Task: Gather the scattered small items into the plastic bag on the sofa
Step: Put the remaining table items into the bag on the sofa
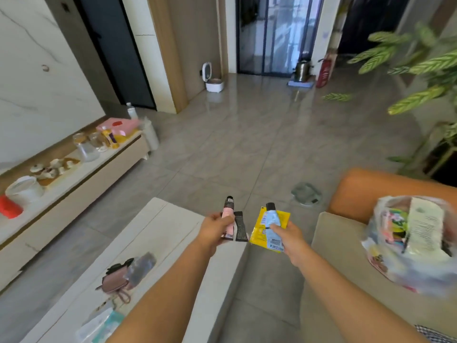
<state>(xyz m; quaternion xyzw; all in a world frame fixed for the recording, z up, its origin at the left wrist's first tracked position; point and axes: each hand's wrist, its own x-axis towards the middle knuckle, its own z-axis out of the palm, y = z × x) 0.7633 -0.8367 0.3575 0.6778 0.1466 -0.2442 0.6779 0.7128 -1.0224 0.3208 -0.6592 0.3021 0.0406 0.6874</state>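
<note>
Left hand (pixel 214 229) grips pink tube (pixel 228 219) | right hand (pixel 288 235) grips blue tube (pixel 272 222)

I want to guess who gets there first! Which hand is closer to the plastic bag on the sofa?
The right hand. It holds a blue tube and a yellow packet just left of the plastic bag. The left hand, holding a pink tube, is farther away, over the table edge.

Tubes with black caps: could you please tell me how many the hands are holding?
2: a pink tube in the left hand, a blue tube in the right hand.
</note>
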